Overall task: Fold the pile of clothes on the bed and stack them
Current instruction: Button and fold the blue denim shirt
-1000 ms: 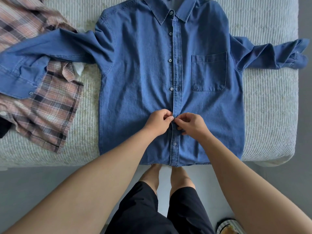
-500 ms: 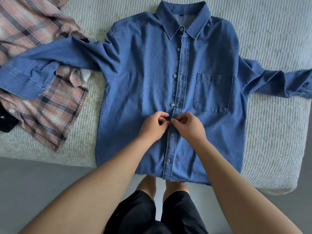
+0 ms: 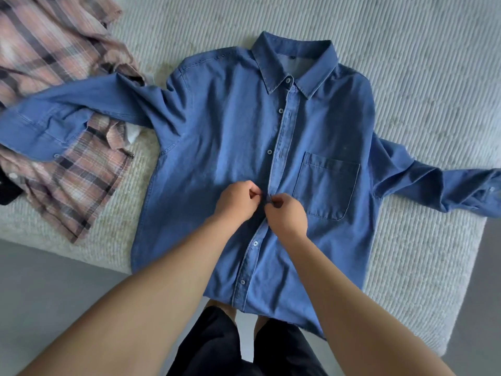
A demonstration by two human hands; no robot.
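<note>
A denim shirt lies front-up, spread flat on the bed. Both hands meet at its button strip: the left hand and right hand each pinch the shirt's fabric between curled fingers.

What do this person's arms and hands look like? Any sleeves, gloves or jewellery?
Both forearms are bare from the frame's bottom edge to the wrists: no sleeves show. The left hand and right hand wear no gloves, and no ring, watch or bracelet is visible. Below the arms, the person wears black shorts.
</note>
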